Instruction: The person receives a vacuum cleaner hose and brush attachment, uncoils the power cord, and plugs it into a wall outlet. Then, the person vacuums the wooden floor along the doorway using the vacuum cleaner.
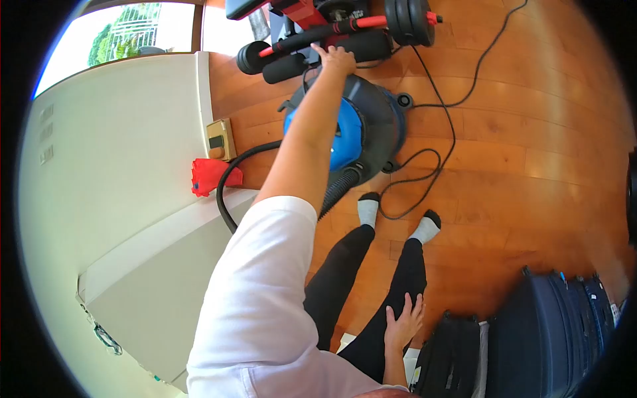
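My left hand (338, 61) reaches far forward, over the edge of the blue and black vacuum cleaner (371, 116) and against the black padded rollers of the exercise bench (308, 23). Its thumb and fingers show partly; whether they grip anything is hard to make out. A barbell (338, 28) with black plates lies across the bench just beyond the fingertips. My right hand (405, 323) rests with spread fingers on my right knee and holds nothing. From the vacuum, a black hose (342, 189) runs down behind my left arm.
A black cable (453, 132) loops over the wooden floor (524, 192) near my feet. Dark suitcases (537, 331) stand at the lower right. By the wall at left are a red cloth-like item (207, 176) and a small cardboard box (227, 136).
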Available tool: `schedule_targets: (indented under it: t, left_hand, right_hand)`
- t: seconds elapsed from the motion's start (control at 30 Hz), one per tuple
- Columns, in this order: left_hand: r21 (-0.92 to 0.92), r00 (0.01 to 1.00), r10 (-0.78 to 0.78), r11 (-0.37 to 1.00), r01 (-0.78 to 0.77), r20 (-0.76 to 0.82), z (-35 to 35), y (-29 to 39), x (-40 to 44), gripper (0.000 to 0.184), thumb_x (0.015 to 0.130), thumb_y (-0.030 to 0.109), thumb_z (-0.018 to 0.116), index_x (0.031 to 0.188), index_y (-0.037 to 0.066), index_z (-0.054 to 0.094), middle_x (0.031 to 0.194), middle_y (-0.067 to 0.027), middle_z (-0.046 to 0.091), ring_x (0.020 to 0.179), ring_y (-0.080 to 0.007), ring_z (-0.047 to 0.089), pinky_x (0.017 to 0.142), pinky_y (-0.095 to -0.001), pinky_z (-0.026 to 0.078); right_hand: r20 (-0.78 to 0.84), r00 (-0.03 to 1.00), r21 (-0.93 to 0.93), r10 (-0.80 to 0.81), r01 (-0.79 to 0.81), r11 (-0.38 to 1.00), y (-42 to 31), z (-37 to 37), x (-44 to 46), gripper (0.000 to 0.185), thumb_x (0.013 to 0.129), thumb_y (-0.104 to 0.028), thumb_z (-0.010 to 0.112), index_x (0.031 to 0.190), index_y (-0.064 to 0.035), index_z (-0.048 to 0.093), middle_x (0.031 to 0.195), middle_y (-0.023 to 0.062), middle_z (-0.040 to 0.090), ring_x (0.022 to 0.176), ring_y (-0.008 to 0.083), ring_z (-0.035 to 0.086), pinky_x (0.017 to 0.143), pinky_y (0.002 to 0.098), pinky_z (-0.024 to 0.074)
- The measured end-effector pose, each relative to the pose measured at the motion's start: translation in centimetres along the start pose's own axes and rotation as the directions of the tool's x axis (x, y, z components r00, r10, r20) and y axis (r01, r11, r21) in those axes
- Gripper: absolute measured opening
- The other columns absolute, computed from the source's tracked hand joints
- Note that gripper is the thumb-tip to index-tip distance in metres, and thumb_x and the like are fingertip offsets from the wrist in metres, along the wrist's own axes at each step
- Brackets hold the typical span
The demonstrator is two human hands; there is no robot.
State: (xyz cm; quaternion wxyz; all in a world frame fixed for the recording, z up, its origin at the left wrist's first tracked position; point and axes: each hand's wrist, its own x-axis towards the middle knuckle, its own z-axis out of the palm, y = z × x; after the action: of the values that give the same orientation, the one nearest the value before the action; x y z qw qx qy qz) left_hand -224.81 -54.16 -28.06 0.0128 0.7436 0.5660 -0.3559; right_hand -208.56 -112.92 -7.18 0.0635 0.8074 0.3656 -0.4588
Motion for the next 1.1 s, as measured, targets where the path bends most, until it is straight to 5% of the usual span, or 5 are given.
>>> schedule_targets:
  t: [0.3,0.53,0.7,0.87,1.1]
  left_hand:
    - [-0.088,0.977,-0.056,0.993,0.075,0.205,1.0,-2.7,2.2,0.041,0.09,0.026,0.044,0.127,0.013,0.054,0.132,-0.0095,0.051,0.121,-0.0341,0.048,0.098,-0.0636,0.028]
    - [-0.684,0.801,-0.246,0.682,-0.257,-0.546,-3.5,-5.7,-3.3,0.021,0.08,0.031,0.061,0.096,0.018,0.066,0.087,-0.0105,0.068,0.088,-0.0303,0.064,0.077,-0.0418,0.047]
    - [-0.917,0.737,0.597,0.008,-0.399,-0.315,-8.0,-6.2,-17.9,0.017,0.082,0.016,0.064,0.094,0.005,0.063,0.095,-0.0041,0.063,0.08,-0.0133,0.06,0.073,-0.0283,0.048]
    - [-0.726,0.54,0.784,0.175,-0.665,-0.306,-11.1,-6.9,-34.6,0.026,0.075,0.026,0.069,0.094,0.008,0.066,0.084,-0.0085,0.066,0.079,-0.0235,0.062,0.095,-0.0425,0.036]
    - [-0.801,0.714,0.655,0.275,-0.532,-0.249,-12.1,-12.6,-44.2,0.031,0.082,0.04,0.063,0.097,0.014,0.067,0.094,-0.0056,0.064,0.095,-0.0214,0.058,0.105,-0.0559,0.019]
  right_hand:
    - [-0.044,0.999,-0.054,0.005,-0.007,0.999,-3.2,3.1,-1.0,0.058,0.074,-0.025,0.072,0.126,-0.0142,0.049,0.143,0.0109,0.032,0.13,0.0397,0.029,0.1,0.0519,0.03]
    - [-0.04,0.999,-0.057,0.026,-0.028,0.998,-4.2,4.5,-1.7,0.056,0.076,-0.025,0.07,0.126,-0.0137,0.049,0.143,0.0109,0.031,0.13,0.0406,0.028,0.099,0.0518,0.0302]
    - [0.01,1.0,0.374,-0.015,0.01,0.927,-3.0,5.8,0.7,0.053,0.083,-0.028,0.065,0.13,-0.0094,0.046,0.139,0.0148,0.037,0.129,0.033,0.033,0.099,0.0492,0.0313]
    - [0.091,0.893,0.899,-0.441,-0.264,-0.349,-15.8,-4.9,3.8,0.079,0.087,-0.059,0.046,0.14,-0.0025,0.028,0.142,0.0174,0.034,0.129,0.0285,0.036,0.102,0.0472,0.0332]
    - [-0.178,0.949,0.431,-0.262,-0.164,-0.887,-20.2,-13.1,1.0,0.058,0.088,-0.042,0.057,0.122,0.0042,0.048,0.119,0.0181,0.056,0.113,0.0311,0.05,0.093,0.0451,0.0422]
